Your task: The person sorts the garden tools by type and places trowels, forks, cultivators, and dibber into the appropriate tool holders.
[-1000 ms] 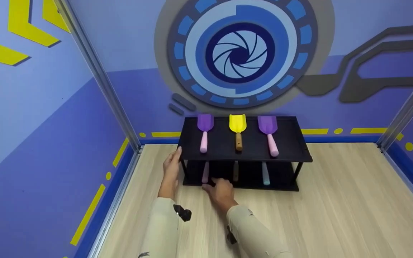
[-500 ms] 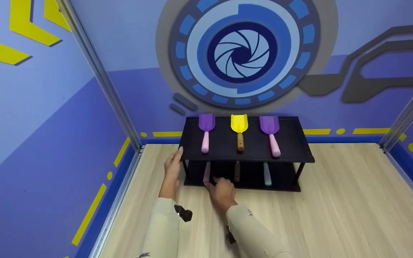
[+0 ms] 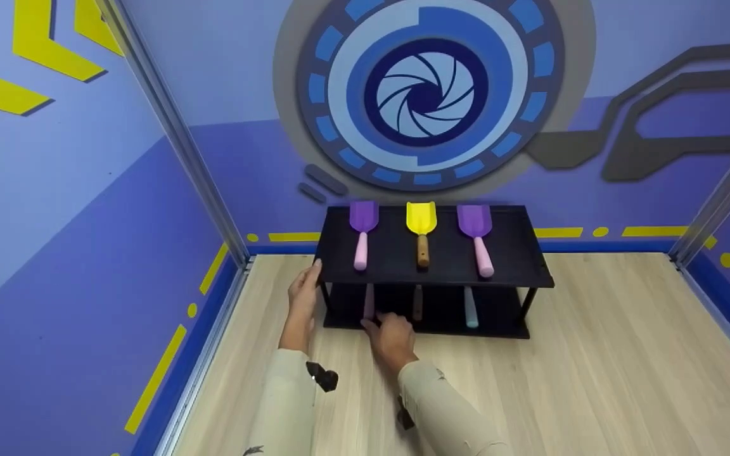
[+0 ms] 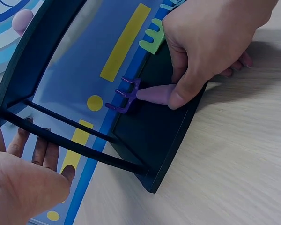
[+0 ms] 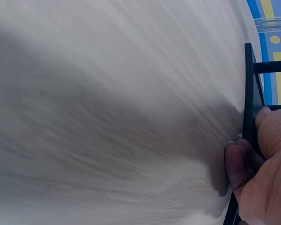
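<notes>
A black two-tier rack (image 3: 384, 269) stands on the wooden table against the back wall. At its left end my left hand (image 3: 303, 294) holds the upper shelf's corner, with several fingers behind an upright in the left wrist view. My right hand (image 3: 393, 339) reaches the lower shelf's front edge. Its thumb and forefinger pinch the pink handle of a purple toy hand rake (image 4: 152, 94), whose prongs point to the back. On that shelf also lie a brown-handled green rake (image 4: 152, 38) and a tool with a light blue handle (image 3: 471, 308), its head hidden from above.
On the upper shelf lie a purple toy shovel (image 3: 362, 235), a yellow one (image 3: 421, 218) and another purple one (image 3: 476, 221), handles toward me. A metal frame post (image 3: 175, 126) and printed wall panels (image 3: 238, 183) bound the table (image 3: 599, 354).
The pink handle has shifted slightly right and turned a little straighter between my right fingers. My left hand stays at the rack's corner.
</notes>
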Demonstrator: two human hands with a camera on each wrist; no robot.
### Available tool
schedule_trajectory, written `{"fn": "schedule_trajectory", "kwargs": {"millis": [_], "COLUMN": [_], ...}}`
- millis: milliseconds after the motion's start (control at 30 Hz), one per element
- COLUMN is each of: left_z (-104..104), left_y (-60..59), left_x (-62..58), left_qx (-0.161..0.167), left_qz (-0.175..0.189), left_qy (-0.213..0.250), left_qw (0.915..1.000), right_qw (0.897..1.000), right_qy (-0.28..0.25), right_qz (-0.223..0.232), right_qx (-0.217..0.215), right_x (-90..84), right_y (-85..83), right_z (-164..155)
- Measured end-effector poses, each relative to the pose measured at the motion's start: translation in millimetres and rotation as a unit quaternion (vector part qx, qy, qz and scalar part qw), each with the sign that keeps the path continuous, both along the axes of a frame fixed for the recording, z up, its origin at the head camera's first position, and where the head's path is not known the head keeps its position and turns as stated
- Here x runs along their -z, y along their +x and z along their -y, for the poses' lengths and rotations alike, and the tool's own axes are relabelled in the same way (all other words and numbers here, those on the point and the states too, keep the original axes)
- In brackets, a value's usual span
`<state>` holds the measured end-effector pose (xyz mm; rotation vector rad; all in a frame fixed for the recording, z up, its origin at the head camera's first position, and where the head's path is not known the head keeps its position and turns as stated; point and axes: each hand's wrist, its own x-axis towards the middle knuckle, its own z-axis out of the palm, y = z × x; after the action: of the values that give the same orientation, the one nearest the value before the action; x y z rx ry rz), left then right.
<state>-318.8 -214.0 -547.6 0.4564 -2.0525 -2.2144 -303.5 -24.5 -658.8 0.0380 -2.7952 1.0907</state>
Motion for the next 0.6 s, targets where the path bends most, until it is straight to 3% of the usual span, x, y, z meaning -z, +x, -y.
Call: {"fn": "schedule_trajectory", "kwargs": {"millis": [167,300,367,533,600], "left_z": [1.9,3.7,4.0,3.1,2.6], "left_y": [0.9,0.6,0.0,-0.9,-1.4], "left_x": [0.1,0.1,-0.1,0.2,0.3], "left_qx": [0.007,0.008,0.011,0.014,0.013], "left_qz": [0.006,-0.001,-0.001,0.006,0.006], "left_qy": [-0.005,-0.005,-0.007,-0.009,-0.009], "left_qw": [0.9999,1.0,0.9999,0.9998,0.9999], "right_qw": [0.998,0.985,0.969,0.913,0.905], "right_qy": [-0.039,-0.13,-0.199,-0.341,-0.356], "right_qz": [0.042,0.104,0.14,0.214,0.226], "right_qx": [-0.016,-0.036,-0.046,-0.058,-0.063], "right_x": [-9.1,-23.1,-27.5,-28.7,-28.4], "right_y": [2.8,4.9,5.7,5.4,4.2], "right_z": [-3.0,-10.7,-16.1,-28.4,-30.7]}}
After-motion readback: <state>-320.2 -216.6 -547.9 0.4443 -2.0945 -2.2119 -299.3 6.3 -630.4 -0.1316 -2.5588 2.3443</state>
